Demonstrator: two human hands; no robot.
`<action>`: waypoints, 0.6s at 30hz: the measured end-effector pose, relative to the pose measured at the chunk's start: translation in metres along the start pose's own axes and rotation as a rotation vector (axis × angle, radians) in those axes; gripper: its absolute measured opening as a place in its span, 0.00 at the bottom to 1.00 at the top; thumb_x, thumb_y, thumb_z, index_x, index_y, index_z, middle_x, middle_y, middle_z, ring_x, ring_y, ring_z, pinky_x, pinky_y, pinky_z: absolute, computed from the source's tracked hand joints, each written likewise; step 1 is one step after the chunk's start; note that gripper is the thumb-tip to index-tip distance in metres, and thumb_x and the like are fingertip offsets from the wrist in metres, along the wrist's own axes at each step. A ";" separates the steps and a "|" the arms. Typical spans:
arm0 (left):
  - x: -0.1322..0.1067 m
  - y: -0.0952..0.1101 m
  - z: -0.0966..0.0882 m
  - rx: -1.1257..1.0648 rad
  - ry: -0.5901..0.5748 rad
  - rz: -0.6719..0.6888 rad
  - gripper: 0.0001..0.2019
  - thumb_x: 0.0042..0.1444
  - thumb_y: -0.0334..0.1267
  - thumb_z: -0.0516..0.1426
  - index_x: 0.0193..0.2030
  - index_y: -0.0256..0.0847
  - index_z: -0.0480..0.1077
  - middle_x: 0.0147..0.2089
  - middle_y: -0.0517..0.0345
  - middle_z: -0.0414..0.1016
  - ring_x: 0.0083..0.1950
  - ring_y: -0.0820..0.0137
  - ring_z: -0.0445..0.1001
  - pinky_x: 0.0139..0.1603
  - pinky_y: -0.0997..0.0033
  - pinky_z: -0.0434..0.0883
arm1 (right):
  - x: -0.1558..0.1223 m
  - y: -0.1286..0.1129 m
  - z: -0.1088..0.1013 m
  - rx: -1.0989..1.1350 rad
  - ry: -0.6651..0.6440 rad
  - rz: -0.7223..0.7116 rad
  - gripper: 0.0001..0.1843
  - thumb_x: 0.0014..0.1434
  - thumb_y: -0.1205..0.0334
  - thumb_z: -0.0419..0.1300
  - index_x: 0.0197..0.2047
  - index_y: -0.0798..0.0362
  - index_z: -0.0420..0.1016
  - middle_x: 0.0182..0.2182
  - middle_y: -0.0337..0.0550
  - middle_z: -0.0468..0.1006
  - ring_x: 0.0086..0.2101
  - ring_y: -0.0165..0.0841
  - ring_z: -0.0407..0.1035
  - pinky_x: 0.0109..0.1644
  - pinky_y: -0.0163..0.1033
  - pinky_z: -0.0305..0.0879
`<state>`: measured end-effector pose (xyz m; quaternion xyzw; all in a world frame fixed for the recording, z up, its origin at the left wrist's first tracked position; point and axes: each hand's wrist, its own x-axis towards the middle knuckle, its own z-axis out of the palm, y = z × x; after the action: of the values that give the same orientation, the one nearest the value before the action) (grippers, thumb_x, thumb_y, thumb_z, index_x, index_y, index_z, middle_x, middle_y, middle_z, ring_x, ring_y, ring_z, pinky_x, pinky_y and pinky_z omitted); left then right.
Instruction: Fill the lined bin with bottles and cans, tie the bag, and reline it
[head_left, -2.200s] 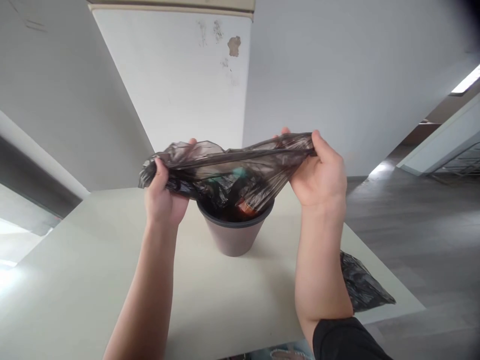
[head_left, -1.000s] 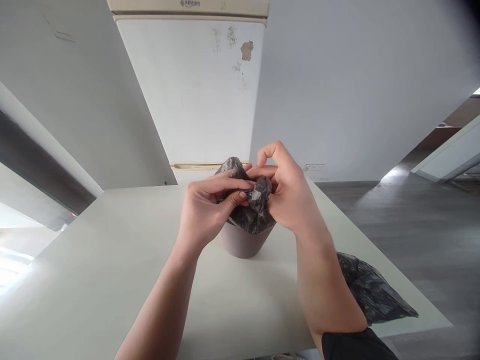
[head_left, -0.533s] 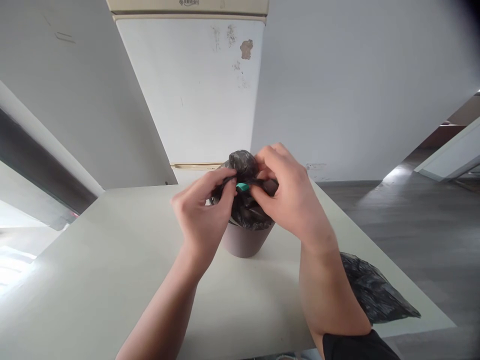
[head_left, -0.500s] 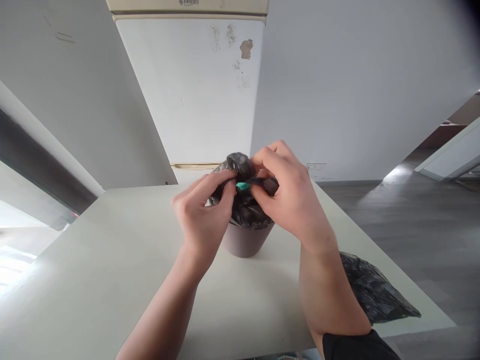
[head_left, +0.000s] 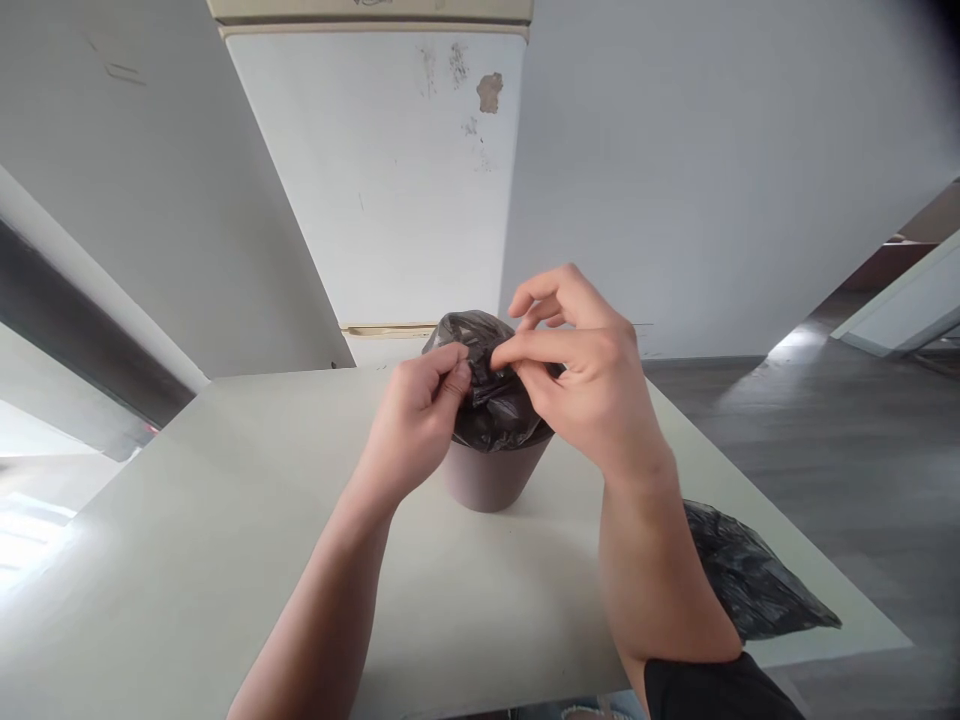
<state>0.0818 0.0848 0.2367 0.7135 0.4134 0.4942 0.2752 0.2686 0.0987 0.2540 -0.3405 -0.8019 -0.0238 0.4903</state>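
Observation:
A small mauve trash bin (head_left: 491, 480) stands on the table, with a black garbage bag (head_left: 499, 425) bunched over its top and hanging a little below the rim. My left hand (head_left: 420, 405) pinches gathered plastic between thumb and forefinger at the middle of the bag. From the other side, my right hand (head_left: 581, 365) reaches over the bin with its fingers apart. Its forefinger tip touches the bag close to the left fingertips, while the other fingers are lifted and bent. The inside of the bin is covered by the plastic.
A second black plastic bag (head_left: 757, 580) lies flat on the pale table (head_left: 247, 520), near its right edge beside my right forearm. Behind the table stands a white fridge (head_left: 390, 180) with worn patches. Grey floor (head_left: 757, 430) shows at the right.
My right hand has let go of its part of the bag, lifted slightly and spread its fingers. The plastic is drawn together, and a green patch that showed between the hands is covered.

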 end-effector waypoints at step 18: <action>0.002 -0.005 -0.004 -0.005 -0.083 -0.055 0.17 0.72 0.40 0.51 0.29 0.41 0.61 0.29 0.60 0.59 0.31 0.70 0.57 0.30 0.68 0.56 | 0.003 0.009 -0.014 0.180 -0.358 0.164 0.08 0.67 0.57 0.65 0.48 0.46 0.84 0.51 0.46 0.75 0.43 0.38 0.72 0.47 0.46 0.73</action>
<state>0.0772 0.0888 0.2352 0.7211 0.4198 0.4576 0.3072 0.2835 0.1018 0.2606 -0.3582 -0.8447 0.1486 0.3688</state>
